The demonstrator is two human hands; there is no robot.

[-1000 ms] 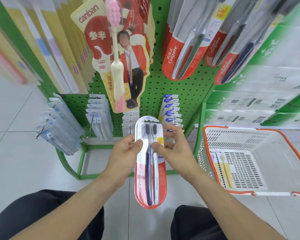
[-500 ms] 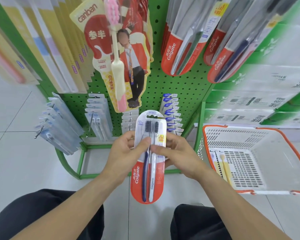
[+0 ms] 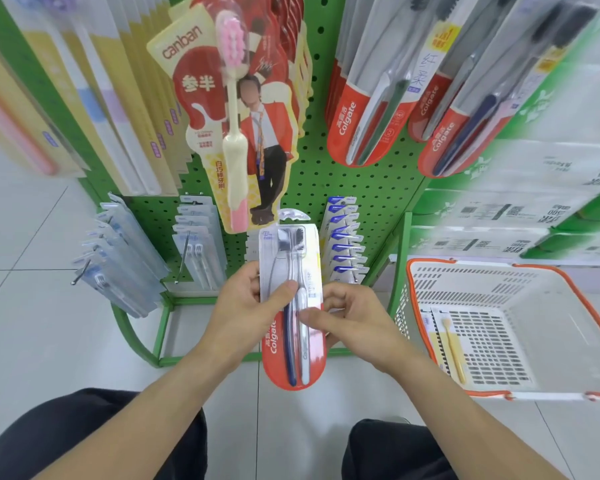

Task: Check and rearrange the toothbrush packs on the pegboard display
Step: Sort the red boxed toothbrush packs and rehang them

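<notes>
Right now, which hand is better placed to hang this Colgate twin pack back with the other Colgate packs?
Probably the right hand: the hanging Colgate packs are up on the right of the pegboard. Both hands, including the left hand, grip the Colgate twin pack.

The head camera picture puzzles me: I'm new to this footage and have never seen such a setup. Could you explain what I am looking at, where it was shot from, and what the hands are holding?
There is no machine here. A person wears a wide-angle camera on the head, looking forward and down, so you see their own arms and dark-clothed knees. The left hand and right hand both grip a two-brush Colgate pack, thumbs on its front. Behind it stands a green pegboard hung with more Colgate packs, a canban pack with a pink-headed brush, and small packs lower down. On the tiled floor to the right sits a white basket with an orange rim, holding a yellow toothbrush.
</notes>
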